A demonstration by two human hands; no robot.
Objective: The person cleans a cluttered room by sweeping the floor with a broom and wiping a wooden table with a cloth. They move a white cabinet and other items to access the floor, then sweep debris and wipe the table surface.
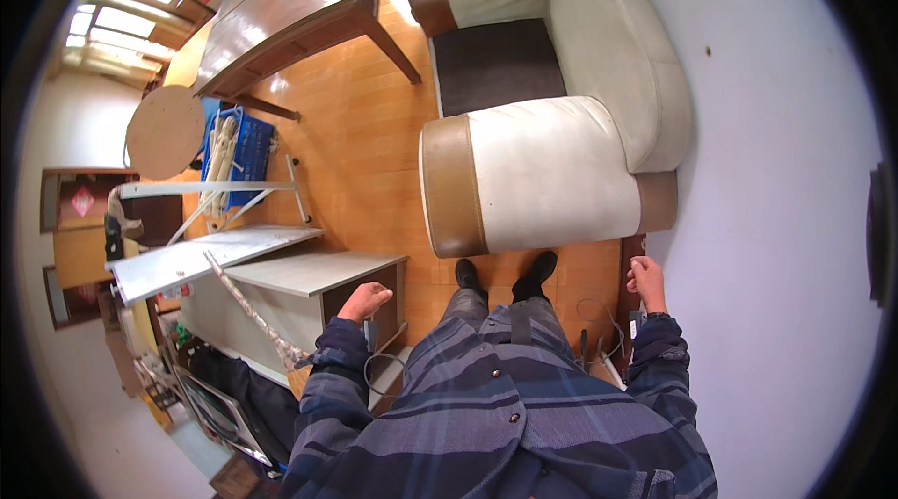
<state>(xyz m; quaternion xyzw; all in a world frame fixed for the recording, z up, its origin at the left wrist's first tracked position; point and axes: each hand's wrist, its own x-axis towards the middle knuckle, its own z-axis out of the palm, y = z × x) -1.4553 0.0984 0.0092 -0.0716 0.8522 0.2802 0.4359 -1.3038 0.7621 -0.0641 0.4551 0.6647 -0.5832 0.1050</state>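
My left hand (364, 302) hangs beside my body with its fingers curled in, and no object shows in it. It is over the corner of a grey-white cabinet (316, 271). On the other side, my right hand (647, 283) is also loosely closed, in front of the pale wall (758, 232). Nothing can be seen in its grasp. Straight before me is the arm of a cream leather sofa (547, 176) with tan trim, its dark seat cushion (498, 67) beyond. My shoes (537, 274) stand on the wood-look floor (351, 148) close to the sofa arm.
Left of me, a long worn stick (249, 309) leans past a tilted white board (217, 257) with a metal frame (210, 187). Behind are a blue plastic basket (256, 141), a round stool (166, 132) and a wooden table (287, 1). Thin cables loop by both sleeves.
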